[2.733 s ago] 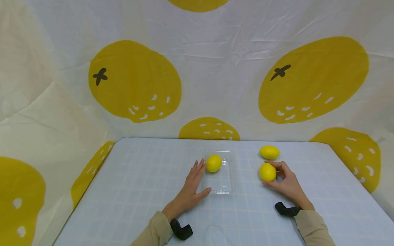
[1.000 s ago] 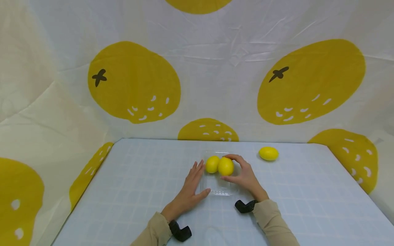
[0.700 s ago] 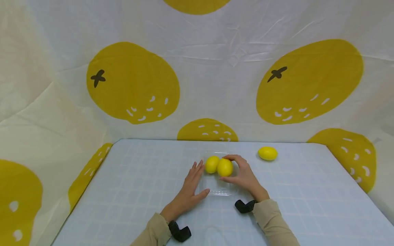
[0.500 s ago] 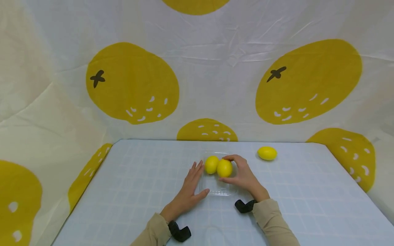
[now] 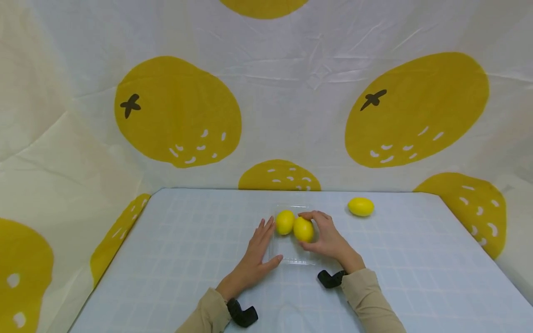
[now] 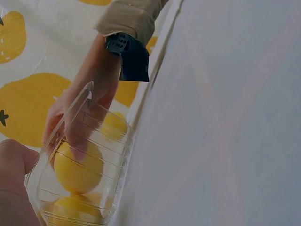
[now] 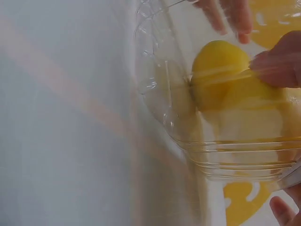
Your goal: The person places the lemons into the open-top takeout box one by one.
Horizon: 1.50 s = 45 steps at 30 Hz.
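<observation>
Second lemon [image 5: 303, 229] now in tray [image 5: 296, 256], beside first lemon [image 5: 285, 222].

Three bright yellow lemons: one [image 5: 303, 230] under the right hand [image 5: 329, 238], one [image 5: 285, 222] just left of it inside the clear, colourless plastic tray [image 5: 296, 255], one [image 5: 360, 206] right of the tray. The desk [image 5: 175, 259] is pale blue with a faint white grid. The backdrop cloth [image 5: 291, 92] behind the tray is white with large mustard-yellow fruit prints, flecked white, stalks black. Sleeves [image 5: 366, 296] are beige; wrist straps [image 5: 331, 279] black.
</observation>
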{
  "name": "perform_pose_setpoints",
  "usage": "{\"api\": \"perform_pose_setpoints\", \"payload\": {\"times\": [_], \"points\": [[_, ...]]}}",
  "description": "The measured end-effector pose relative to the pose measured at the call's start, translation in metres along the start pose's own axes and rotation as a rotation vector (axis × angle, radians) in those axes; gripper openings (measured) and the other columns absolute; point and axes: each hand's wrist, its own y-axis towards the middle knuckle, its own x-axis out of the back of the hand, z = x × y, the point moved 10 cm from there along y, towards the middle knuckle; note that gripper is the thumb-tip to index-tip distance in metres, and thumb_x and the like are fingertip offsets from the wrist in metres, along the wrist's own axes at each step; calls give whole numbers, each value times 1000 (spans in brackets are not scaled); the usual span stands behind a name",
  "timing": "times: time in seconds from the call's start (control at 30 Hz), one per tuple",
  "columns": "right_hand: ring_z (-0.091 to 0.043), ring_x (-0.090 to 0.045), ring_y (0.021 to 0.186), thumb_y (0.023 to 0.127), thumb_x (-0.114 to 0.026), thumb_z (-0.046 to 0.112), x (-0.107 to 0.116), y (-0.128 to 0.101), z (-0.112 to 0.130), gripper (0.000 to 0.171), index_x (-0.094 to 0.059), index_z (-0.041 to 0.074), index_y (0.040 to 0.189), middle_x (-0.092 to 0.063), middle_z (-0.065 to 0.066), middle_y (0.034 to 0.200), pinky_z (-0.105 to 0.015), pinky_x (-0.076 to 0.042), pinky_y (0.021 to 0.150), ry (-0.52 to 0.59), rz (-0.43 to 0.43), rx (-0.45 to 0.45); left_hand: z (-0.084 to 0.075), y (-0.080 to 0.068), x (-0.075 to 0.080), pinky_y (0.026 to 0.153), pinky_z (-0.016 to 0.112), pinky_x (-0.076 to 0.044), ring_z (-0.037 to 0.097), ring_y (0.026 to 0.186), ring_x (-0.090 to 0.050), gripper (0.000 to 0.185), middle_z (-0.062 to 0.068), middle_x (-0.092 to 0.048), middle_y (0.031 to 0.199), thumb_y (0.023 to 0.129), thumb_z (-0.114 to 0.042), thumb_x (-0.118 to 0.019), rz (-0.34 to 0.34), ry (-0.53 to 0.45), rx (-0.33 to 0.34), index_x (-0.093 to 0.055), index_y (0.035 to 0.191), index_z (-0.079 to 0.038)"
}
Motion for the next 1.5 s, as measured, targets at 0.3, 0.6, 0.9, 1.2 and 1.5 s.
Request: {"api": "perform_pose_setpoints", "payload": {"times": [0.3, 0.6, 0.9, 1.2, 1.5], "points": [[-33, -54, 116, 69, -88, 19, -2, 0, 9, 50, -60, 6, 109, -64, -12, 123, -58, -32, 101, -11, 7, 102, -1, 0, 0, 117, 63, -6, 31, 152, 0, 79, 6, -8, 167, 98, -38, -58, 8, -3, 6, -16, 160, -11], [-31, -55, 113, 72, -86, 21, -2, 0, 11, 51, -64, 3, 115, -66, -11, 119, -58, -37, 97, -24, 0, 149, -2, -1, 2, 116, 65, -8, 32, 152, -1, 79, 7, -10, 167, 98, -39, -58, -6, 2, 0, -18, 159, -10], [-26, -56, 114, 76, -84, 15, 1, -4, 7, 43, -68, 5, 115, -67, -11, 121, -48, -40, 98, 58, -72, 207, -1, -1, 0, 118, 62, -7, 30, 152, 0, 80, 5, -8, 167, 97, -34, -60, 12, 12, 14, -15, 160, -13], [-34, -57, 111, 75, -82, -2, 11, -8, 4, 36, -69, 4, 109, -67, -18, 117, -24, -39, 103, 174, -208, 237, -1, 0, 0, 117, 62, -6, 27, 152, 1, 81, 3, -7, 167, 97, -36, -60, 14, 8, 34, -16, 160, -13], [-47, -56, 99, 71, -71, -18, 58, -26, 30, 32, -66, -13, 102, -65, -32, 106, -27, -41, 102, 120, -611, 292, -3, 0, 1, 117, 63, -8, 35, 151, -3, 80, 7, -10, 167, 97, -38, -58, -9, 17, 4, -16, 160, -11]]}}
